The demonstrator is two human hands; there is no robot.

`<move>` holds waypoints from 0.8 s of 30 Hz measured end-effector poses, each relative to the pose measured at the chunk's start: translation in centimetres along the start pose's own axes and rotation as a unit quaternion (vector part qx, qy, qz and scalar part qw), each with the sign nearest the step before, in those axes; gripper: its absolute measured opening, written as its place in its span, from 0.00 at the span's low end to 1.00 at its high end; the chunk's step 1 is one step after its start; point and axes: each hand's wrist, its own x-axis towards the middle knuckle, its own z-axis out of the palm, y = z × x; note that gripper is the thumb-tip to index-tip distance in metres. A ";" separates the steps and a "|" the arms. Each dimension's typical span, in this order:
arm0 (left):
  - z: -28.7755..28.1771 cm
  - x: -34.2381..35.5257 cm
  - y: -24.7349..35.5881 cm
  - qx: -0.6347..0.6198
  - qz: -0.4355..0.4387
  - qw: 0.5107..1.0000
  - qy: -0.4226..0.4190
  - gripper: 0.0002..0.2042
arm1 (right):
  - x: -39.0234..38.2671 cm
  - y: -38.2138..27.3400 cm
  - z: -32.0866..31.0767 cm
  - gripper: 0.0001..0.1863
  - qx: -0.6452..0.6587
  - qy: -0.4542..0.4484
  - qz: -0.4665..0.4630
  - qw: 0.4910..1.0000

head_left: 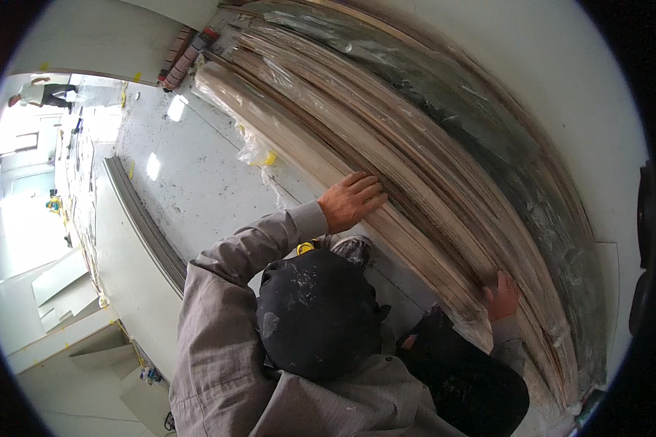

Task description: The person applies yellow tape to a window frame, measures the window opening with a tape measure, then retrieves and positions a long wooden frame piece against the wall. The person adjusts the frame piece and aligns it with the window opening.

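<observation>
A long bundle of pale wooden strips (270, 131) in clear plastic film lies nearest me, running from the upper left to the lower right. My left hand (351, 202) is closed over its upper edge near the middle, fingers bent across the strips. Close to the bundle's near end is my right hand (503, 296), its fingers stretched and apart, touching the wood; part of its palm is hidden. Beyond lie several more wrapped bundles of brown strips (386, 109), side by side. My bent knee in black trousers (321, 313) is below my left hand.
Dark film-wrapped boards (481, 120) lie along the wall at the right. Red-striped rolls (188, 60) stand at the far end. Crumpled clear plastic (255, 149) is on the grey floor (189, 146). Grey strips (142, 218) lie to the left. Another person (44, 93) is far off.
</observation>
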 end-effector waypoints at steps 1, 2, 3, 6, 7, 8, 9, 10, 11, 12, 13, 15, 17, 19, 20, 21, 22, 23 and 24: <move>-0.2 0.4 -0.1 -0.001 0.001 1.000 -0.009 0.25 | 0.6 -0.4 0.1 0.37 -0.015 -0.008 0.000 1.000; -0.4 0.8 0.0 -0.001 0.002 1.000 -0.018 0.26 | 1.1 -0.8 0.2 0.38 -0.029 -0.017 0.000 0.999; -0.4 1.1 0.0 -0.004 0.000 1.000 -0.027 0.27 | 1.4 -0.9 0.2 0.37 -0.027 -0.018 0.004 0.999; -0.6 1.0 -0.1 -0.010 0.002 0.997 -0.073 0.39 | 2.6 -0.6 -0.3 0.38 0.003 -0.039 -0.018 0.999; -1.1 1.1 0.0 -0.017 0.005 0.996 -0.090 0.43 | 2.9 -0.4 -0.4 0.38 0.012 -0.051 -0.021 0.998; -1.5 1.1 0.0 -0.037 0.011 0.995 -0.087 0.45 | 3.2 -0.3 -0.6 0.38 0.022 -0.062 -0.025 0.998; -1.8 0.9 0.0 -0.060 0.016 0.995 -0.084 0.48 | 3.4 0.1 -0.5 0.38 0.024 -0.077 -0.023 0.997; -2.0 0.7 0.1 -0.082 0.021 0.993 -0.081 0.51 | 3.6 0.2 -0.3 0.37 0.021 -0.068 -0.037 0.997; -2.0 0.4 0.0 -0.088 0.023 0.993 -0.080 0.52 | 3.8 0.3 -0.1 0.36 0.019 -0.060 -0.050 0.997; -1.8 0.8 0.0 -0.097 0.042 0.992 -0.068 0.53 | 2.1 2.4 1.1 0.35 0.005 -0.021 -0.062 0.998; -1.7 0.6 0.0 -0.102 0.045 0.992 -0.066 0.55 | 2.2 2.6 1.4 0.33 -0.007 -0.011 -0.075 0.997; -1.5 0.0 -0.1 -0.102 0.042 0.993 -0.044 0.54 | 3.0 1.8 1.4 0.30 -0.032 -0.013 -0.091 0.995; -1.7 -0.5 -0.1 -0.102 0.039 0.994 -0.024 0.54 | 3.3 1.2 0.6 0.29 -0.034 -0.025 -0.081 0.996; -2.3 0.1 0.1 -0.098 0.040 0.994 -0.004 0.53 | 3.0 1.3 0.4 0.32 -0.007 -0.040 -0.051 0.998; -2.4 0.3 0.0 -0.096 0.037 0.995 0.011 0.52 | 3.2 1.3 0.3 0.34 0.008 -0.055 -0.033 0.998; -2.5 0.6 -0.2 -0.095 0.034 0.995 0.026 0.51 | 3.6 1.6 0.0 0.36 0.022 -0.087 -0.008 0.996; -2.5 0.9 -0.3 -0.093 0.031 0.994 0.042 0.50 | 3.8 1.7 -0.1 0.36 0.041 -0.089 0.006 0.995; -2.6 1.1 -0.3 -0.075 0.023 0.996 0.041 0.48 | 4.2 1.8 -0.1 0.37 0.061 -0.091 0.020 0.994; -2.6 1.5 -0.2 -0.059 0.017 0.997 0.041 0.46 | 3.9 2.0 0.2 0.35 0.085 -0.063 0.028 0.994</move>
